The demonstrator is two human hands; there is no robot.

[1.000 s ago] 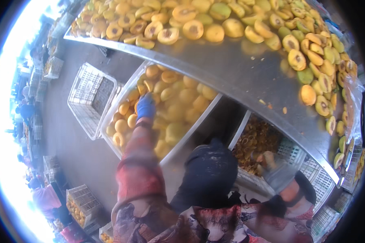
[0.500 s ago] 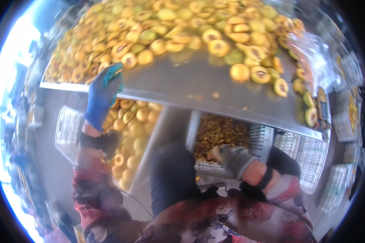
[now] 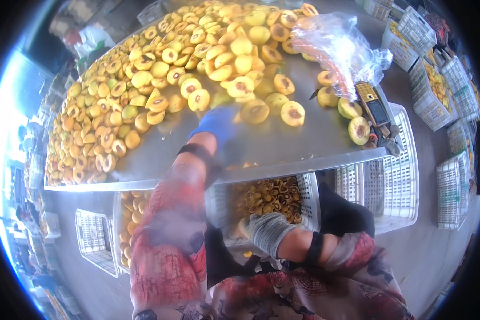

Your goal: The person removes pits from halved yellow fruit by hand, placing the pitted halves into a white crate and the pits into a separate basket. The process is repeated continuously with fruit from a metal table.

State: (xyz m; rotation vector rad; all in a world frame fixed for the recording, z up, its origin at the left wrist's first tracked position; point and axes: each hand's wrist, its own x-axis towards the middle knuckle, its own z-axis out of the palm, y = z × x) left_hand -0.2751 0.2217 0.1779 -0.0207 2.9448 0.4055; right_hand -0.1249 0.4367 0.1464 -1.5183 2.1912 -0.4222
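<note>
Your blue-gloved left hand (image 3: 217, 124) is over the bare part of the metal table (image 3: 170, 143), just beside the near edge of the heaped fruit halves (image 3: 160, 69); its fingers are too blurred to tell how far they open or whether they hold anything. Your grey-gloved right hand (image 3: 269, 232) is at the white crate (image 3: 310, 200) of brownish fruit scraps (image 3: 266, 194), its grip and any contents likewise impossible to make out.

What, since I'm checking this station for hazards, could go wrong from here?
The yellow-and-black device lies at the metal table's right edge and might get knocked off. The cut fruit half near that corner could slip off too. The left hand, close to loose fruit halves, might nudge some.
</note>
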